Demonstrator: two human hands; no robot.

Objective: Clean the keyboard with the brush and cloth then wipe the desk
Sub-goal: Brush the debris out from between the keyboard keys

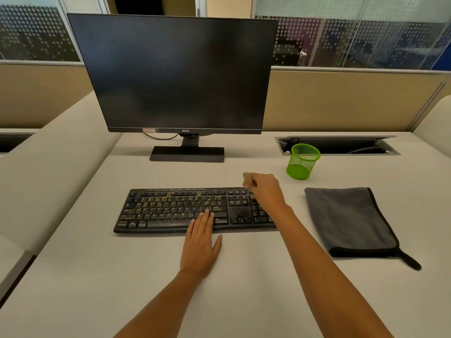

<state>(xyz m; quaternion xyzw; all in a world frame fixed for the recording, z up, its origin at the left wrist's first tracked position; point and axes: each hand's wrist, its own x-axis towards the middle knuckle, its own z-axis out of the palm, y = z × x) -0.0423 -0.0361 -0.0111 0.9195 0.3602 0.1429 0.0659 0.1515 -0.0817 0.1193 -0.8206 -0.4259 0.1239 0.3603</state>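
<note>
A black keyboard (170, 211) lies on the desk (244, 289), its middle keys littered with yellowish crumbs. My left hand (200, 242) lies flat with straight fingers, its fingertips on the keyboard's front edge. My right hand (264, 189) hovers over the keyboard's upper right corner and grips a small brush (248, 179) with a wooden handle; the bristles are mostly hidden under the hand. A folded grey cloth (346, 220) with black trim lies on the desk to the right of the keyboard.
A black monitor (175, 74) on its stand rises behind the keyboard. A green mesh cup (302, 161) stands at the back right, before an open cable tray (341, 145). Beige partitions border the desk's far and left sides.
</note>
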